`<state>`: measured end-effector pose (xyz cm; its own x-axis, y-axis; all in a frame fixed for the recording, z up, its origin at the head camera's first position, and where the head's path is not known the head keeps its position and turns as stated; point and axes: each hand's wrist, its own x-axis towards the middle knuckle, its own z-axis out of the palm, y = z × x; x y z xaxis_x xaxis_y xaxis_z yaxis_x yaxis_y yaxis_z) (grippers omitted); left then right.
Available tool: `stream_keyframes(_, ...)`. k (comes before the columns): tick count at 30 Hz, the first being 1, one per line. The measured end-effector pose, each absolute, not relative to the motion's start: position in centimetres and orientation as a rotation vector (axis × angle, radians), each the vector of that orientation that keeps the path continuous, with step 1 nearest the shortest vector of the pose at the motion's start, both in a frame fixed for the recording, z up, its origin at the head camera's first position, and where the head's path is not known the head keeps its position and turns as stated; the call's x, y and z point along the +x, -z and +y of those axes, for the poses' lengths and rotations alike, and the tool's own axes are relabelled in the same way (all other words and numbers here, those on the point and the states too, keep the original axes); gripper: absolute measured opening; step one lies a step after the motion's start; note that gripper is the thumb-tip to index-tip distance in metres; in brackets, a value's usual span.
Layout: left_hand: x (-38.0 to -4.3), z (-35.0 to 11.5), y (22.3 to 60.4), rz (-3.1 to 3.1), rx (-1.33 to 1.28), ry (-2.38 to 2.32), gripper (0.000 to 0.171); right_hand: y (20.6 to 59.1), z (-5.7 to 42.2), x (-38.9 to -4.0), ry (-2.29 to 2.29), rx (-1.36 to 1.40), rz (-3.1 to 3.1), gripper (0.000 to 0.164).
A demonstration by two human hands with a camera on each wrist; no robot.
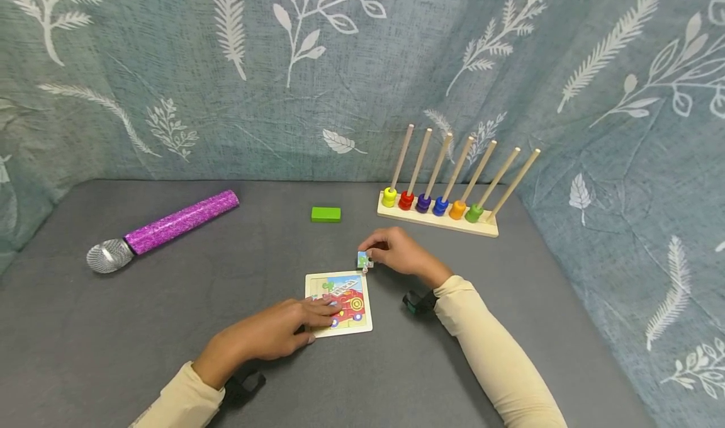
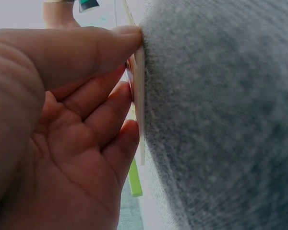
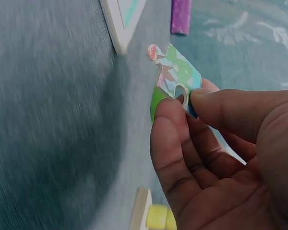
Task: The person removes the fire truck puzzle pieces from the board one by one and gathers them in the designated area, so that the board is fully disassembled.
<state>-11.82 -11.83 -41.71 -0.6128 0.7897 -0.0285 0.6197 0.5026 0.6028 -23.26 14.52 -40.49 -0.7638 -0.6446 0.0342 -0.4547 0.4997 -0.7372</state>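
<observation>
A square wooden jigsaw puzzle with a red fire truck picture lies flat in the middle of the table. Over its left side rests my left hand, fingers extended across the picture. In the left wrist view, the left thumb reaches down by the board's edge. Just past the upper right corner of the puzzle, my right hand pinches a puzzle piece between thumb and fingers. The piece shows green and light blue with a rounded knob, and it is raised off the table in the right wrist view.
Behind the puzzle lies a green rectangular block. A wooden peg stacker with coloured rings on upright rods stands at the back right. At the left is a glittery purple microphone. A leaf-patterned cloth hangs behind the table.
</observation>
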Motion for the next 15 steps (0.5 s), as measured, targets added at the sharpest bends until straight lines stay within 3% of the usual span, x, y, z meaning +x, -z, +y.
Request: stream_keyframes(15, -11.7, -11.9, 41.6, 2.45, 1.202, -0.805, 0.039, 40.2, 17.5, -25.9, 1.139, -0.785, 2.549, 0.021)
